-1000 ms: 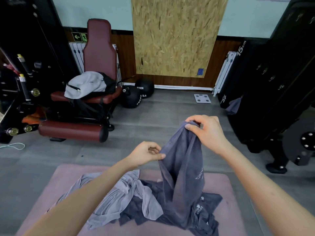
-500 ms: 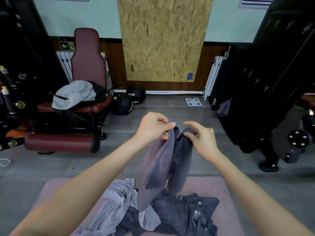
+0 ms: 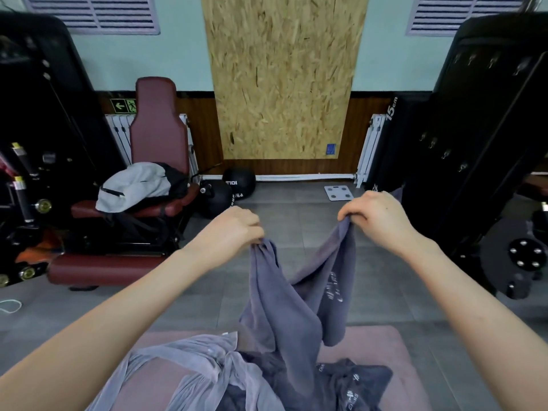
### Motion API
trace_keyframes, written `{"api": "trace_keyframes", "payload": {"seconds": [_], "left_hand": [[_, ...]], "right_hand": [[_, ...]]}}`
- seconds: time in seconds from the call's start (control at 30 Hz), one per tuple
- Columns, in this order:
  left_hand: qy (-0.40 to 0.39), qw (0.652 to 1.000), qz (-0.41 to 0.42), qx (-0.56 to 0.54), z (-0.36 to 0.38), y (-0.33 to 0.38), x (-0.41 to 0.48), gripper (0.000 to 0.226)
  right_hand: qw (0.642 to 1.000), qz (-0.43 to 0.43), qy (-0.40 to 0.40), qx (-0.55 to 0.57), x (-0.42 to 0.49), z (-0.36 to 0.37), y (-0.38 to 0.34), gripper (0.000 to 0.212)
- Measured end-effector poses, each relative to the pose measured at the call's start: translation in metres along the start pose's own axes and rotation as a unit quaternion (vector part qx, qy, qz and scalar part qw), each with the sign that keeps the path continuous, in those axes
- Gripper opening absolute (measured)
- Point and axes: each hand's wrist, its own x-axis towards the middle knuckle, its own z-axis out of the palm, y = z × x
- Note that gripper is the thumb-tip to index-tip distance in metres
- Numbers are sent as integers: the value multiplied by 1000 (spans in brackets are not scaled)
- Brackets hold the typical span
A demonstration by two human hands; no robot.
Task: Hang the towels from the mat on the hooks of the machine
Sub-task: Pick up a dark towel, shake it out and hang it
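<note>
A grey-blue towel point(image 3: 284, 304) hangs between my two hands above the pink mat point(image 3: 373, 342). My left hand point(image 3: 234, 229) pinches one top corner and my right hand point(image 3: 376, 215) grips the other corner, held apart and a little higher. On the mat lie a light grey towel point(image 3: 189, 360) and a dark towel with white print point(image 3: 355, 387), crumpled together. The black machine point(image 3: 480, 120) stands at the right, with small metal hooks point(image 3: 444, 154) on its panel.
A maroon padded seat point(image 3: 157, 137) with a grey bag point(image 3: 133, 185) stands at the left. Two black medicine balls point(image 3: 228, 191) and a white scale point(image 3: 339, 192) lie near the far wall. Black weight equipment point(image 3: 32, 161) fills the left edge.
My hands have moved apart, spreading the towel's top edge, and lifted it higher off the pile. The view has tilted upward.
</note>
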Motion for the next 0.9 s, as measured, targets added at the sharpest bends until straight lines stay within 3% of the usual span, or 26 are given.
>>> {"api": "trace_keyframes", "payload": {"seconds": [0.1,0.23,0.43,0.6,0.73,0.9], "left_hand": [[90,993,74,-4,-4,7,-2,14],[160,972,153,74,-17,31,13,24],[85,952,242,170,-23,26,31,26],[111,957,255,86,-26,23,40,30],[125,957,259,26,-26,25,44,26],[133,973,156,-107,-9,28,40,11]], "right_hand": [[978,64,-2,199,9,-9,-8,31],[882,136,-59,448,26,-8,-41,30],[834,159,-161,503,40,6,-59,30],[748,173,-181,615,35,19,-58,25],[716,167,-230,638,28,25,-59,23],[581,192,-259,747,19,29,-53,48]]}}
